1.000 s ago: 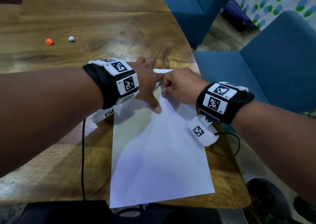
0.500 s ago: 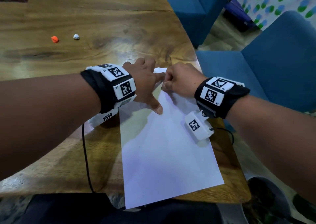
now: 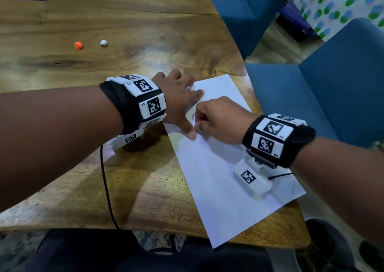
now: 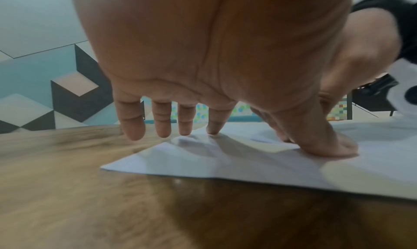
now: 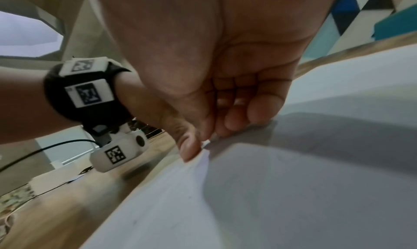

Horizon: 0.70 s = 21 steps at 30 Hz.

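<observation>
A white sheet of paper [image 3: 218, 188] lies slantwise on the wooden table [image 3: 135, 22], its near corner past the table's front edge. My left hand [image 3: 190, 113] is spread flat on the far left part of the sheet. Its thumb [image 4: 334, 149] and index finger press the paper [image 4: 225, 163] down, while the other fingertips reach towards the wood. Right beside that thumb, my right hand [image 3: 199, 124] is curled. In the right wrist view its thumb and fingers [image 5: 203, 144] pinch a small bit of the paper [image 5: 248, 199]. Whether the sheet is torn there I cannot tell.
A small orange pellet [image 3: 78, 45] and a small white pellet [image 3: 103, 43] lie far left on the table. A black cable [image 3: 106, 178] runs from my left wrist over the front edge. Blue chairs [image 3: 332, 80] stand close to the table's right side.
The sheet has turned, its near end swinging to the right. Both hands have stayed together on its far part, and the right hand has drawn nearer, beside the left thumb.
</observation>
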Tool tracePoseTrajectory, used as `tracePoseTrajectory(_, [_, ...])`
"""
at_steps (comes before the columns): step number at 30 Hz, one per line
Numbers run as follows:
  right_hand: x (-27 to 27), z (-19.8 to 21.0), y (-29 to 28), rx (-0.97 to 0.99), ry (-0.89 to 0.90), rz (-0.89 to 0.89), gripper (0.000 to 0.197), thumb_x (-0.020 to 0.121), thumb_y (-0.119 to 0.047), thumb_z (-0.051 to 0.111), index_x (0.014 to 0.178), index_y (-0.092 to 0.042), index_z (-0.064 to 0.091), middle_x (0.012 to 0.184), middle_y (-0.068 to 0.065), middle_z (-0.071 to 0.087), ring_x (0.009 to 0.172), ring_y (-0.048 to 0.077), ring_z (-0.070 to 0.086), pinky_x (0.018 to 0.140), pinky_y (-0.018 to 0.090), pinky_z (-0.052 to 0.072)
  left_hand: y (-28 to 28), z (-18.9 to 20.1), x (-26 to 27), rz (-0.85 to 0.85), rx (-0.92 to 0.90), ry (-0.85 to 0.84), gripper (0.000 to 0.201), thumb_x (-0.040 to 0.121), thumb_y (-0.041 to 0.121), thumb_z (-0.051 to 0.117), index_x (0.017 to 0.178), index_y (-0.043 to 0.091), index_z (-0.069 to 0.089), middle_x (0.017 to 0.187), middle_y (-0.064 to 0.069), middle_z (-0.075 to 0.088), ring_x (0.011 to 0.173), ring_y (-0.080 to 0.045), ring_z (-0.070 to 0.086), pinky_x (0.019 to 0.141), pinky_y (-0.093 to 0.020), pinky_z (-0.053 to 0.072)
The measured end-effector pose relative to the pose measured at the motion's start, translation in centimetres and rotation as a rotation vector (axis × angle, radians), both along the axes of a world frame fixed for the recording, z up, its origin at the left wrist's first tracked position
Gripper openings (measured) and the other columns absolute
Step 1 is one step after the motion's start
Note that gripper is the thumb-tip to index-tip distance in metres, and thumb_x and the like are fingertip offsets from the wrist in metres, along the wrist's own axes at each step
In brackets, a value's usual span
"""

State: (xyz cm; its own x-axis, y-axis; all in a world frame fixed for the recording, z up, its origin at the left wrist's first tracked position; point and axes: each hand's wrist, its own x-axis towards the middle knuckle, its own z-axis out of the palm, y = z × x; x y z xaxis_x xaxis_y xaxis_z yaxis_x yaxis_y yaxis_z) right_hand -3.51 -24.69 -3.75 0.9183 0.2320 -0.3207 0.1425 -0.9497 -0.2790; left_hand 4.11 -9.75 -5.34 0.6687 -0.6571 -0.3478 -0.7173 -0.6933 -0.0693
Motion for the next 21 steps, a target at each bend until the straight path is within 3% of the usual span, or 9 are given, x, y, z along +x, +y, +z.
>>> tracePoseTrajectory(5, [2.7,-0.2,-1.0,-0.016,-0.078,-0.110,0.012,0.089,-0.029,0.063,0.090,-0.017,0.067,0.088,0.000,0.067,0.090,0.021,0.061,0.077,0.033,0.052,0.1,0.1,-0.1,-0.004,0.004,0.010,0.117,0.053,0.098,0.057,0.149,0.037,0.032,0.149,-0.001,0.031,0.133,-0.032,0.033,0.100,-0.050,0.042])
tracePoseTrajectory(9, [5.4,0.3,-2.3,-0.007,-0.113,-0.224,0.015,0.089,-0.024,0.067,0.089,-0.010,0.073,0.090,0.005,0.071,0.089,0.021,0.064,0.070,0.026,0.044,0.2,0.2,-0.4,0.020,0.019,0.028,0.122,0.055,0.097,0.057,0.155,0.036,0.022,0.151,0.000,0.028,0.136,-0.031,0.031,0.103,-0.054,0.042])
tracePoseTrajectory(15, [1.3,-0.6,-0.8,0.063,-0.030,-0.099,0.011,0.085,-0.028,0.067,0.077,-0.021,0.066,0.076,-0.006,0.070,0.084,0.014,0.063,0.076,0.032,0.053,0.2,0.2,-0.4,0.056,-0.002,0.062,0.115,0.057,0.090,0.067,0.152,0.037,0.029,0.153,-0.003,0.026,0.138,-0.032,0.029,0.099,-0.053,0.045])
tracePoseTrajectory(18, [0.5,-0.7,-2.5,0.093,-0.070,-0.186,0.009,0.084,-0.027,0.066,0.079,-0.020,0.068,0.078,-0.008,0.070,0.083,0.014,0.062,0.077,0.035,0.053,0.5,0.1,-0.5,0.118,-0.025,0.066,0.124,0.055,0.086,0.072,0.156,0.033,0.023,0.154,-0.006,0.023,0.138,-0.033,0.028,0.095,-0.051,0.049])
tracePoseTrajectory(19, [0.5,-0.5,-3.5,0.147,-0.093,-0.262,0.008,0.085,-0.025,0.066,0.081,-0.018,0.068,0.079,-0.008,0.069,0.081,0.016,0.062,0.076,0.036,0.054,0.7,0.1,-0.5,0.152,-0.034,0.054,0.126,0.054,0.087,0.072,0.155,0.030,0.023,0.151,-0.008,0.025,0.136,-0.033,0.030,0.091,-0.049,0.050])
tracePoseTrajectory(21, [0.0,0.0,-5.1,0.467,-0.050,-0.490,0.009,0.088,-0.015,0.065,0.081,-0.010,0.062,0.079,0.004,0.065,0.071,0.021,0.062,0.066,0.038,0.054,1.5,0.2,-0.4,0.244,-0.050,0.035,0.127,0.052,0.087,0.074,0.152,0.025,0.027,0.144,-0.010,0.031,0.132,-0.034,0.034,0.086,-0.047,0.050])
